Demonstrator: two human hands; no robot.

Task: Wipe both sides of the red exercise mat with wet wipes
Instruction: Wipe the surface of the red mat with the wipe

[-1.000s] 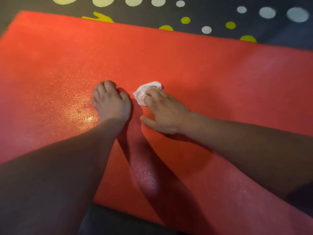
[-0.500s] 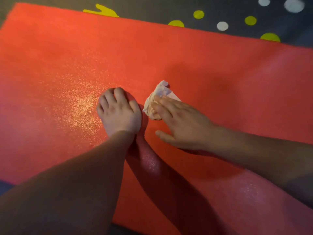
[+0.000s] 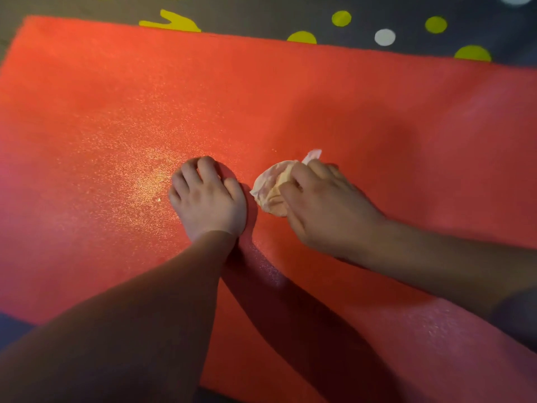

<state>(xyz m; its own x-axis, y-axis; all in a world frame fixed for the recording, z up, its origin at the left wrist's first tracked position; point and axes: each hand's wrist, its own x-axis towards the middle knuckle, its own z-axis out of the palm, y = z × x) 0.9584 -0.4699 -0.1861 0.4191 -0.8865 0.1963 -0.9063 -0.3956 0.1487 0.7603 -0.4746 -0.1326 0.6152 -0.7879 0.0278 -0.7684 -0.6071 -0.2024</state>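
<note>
Down on the floor, the red exercise mat [image 3: 290, 97] lies flat and takes up most of what can be seen, its far edge running across a dark grey rug [image 3: 261, 13]. The rug is printed with yellow dots [image 3: 341, 18], white dots [image 3: 384, 37] and a yellow branching shape [image 3: 171, 21]. The mat's far edge covers the lower part of that shape and of two yellow dots. At the near left corner a strip of blue-grey floor [image 3: 14, 330] shows beside the mat.

The person leans over the mat with both bare arms stretched forward. The left hand [image 3: 207, 199] is planted palm down near the middle of the mat, fingers loosely bent with the tips on the surface and nothing in it. Just left of it the mat glistens with a speckled wet sheen [image 3: 145, 175].

The right hand [image 3: 322, 207] sits close beside the left, the two apart by a narrow gap. It grips a crumpled wet wipe [image 3: 273, 190], fingers curled over the top of the wad and holding it down against the mat. The pale bundle bulges out on the side toward the left hand, and one small corner pokes out past the fingertips on the far side.

Both forearms hide much of the near half of the mat. The left forearm throws a broad dark shadow [image 3: 290, 315] between the two arms, running from the wrist back to the near edge. To the right of that shadow the mat looks pinker and faintly shiny. How far the wipe extends under the palm is hidden.
</note>
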